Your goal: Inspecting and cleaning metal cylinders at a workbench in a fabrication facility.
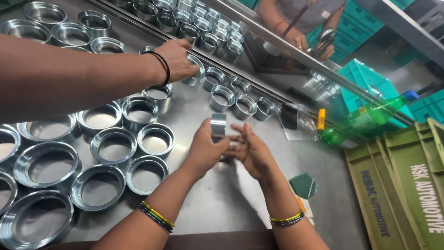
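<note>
A shiny metal ring (218, 125) stands on edge above the steel table (222, 194), gripped by my left hand (203, 150). My right hand (253, 150) is beside it, fingers stretched out and apart, tips against the ring's lower side. Both my wrists wear coloured bangles. A co-worker's arm with a black wristband reaches in from the left, and that hand (178, 58) holds a smaller ring (196, 71) near the back rows.
Several large rings (113, 146) lie flat to the left, and smaller rings (222, 97) line the back. A green bottle (365, 118), a yellow-handled tool (320, 119) and a green pad (304, 185) lie right. Olive crates (402, 185) stand at the right edge. Another person's hands (300, 41) work beyond a rail.
</note>
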